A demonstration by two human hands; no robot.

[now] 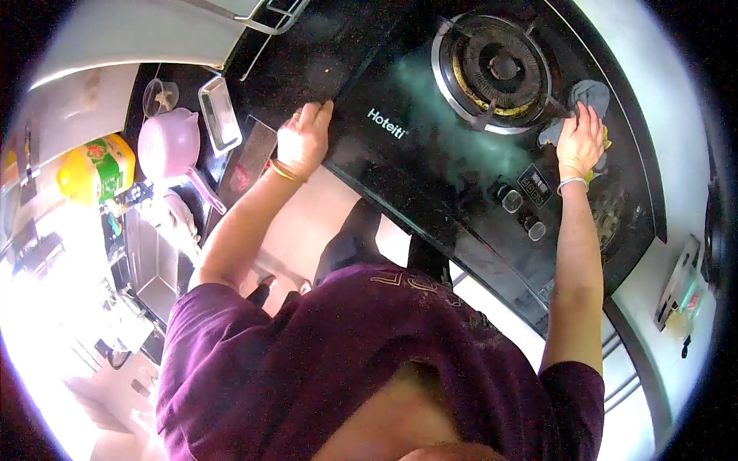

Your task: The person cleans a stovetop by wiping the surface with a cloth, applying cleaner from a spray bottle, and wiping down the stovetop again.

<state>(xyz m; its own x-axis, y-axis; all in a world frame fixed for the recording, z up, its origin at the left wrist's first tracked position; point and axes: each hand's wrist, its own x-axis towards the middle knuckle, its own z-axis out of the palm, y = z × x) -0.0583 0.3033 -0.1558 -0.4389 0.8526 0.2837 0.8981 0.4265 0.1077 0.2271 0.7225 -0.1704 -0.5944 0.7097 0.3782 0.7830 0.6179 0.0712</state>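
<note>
Though crumpled, cloth (stove: “Hoteiti”).

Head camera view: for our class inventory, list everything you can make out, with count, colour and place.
Hob: 1, black, centre to right
Burner: 1 visible, dark with silvery ring, on hob
Knobs: 2, dark and silvery, on hob
Cloth: apparently 1, grey, yellow showing, under right hand
Pan: 1, light purple, left
Bottle: 1, yellow, far left
Tray: 1, silvery, right of pan
Glare-lit items, far left: unclear
Shirt: 1, purple, bottom
Bangles: count unclear, gold and pale, both wrists
Left hand: 1, bare, at hob's edge
Right hand: 1, bare, on cloth
</note>
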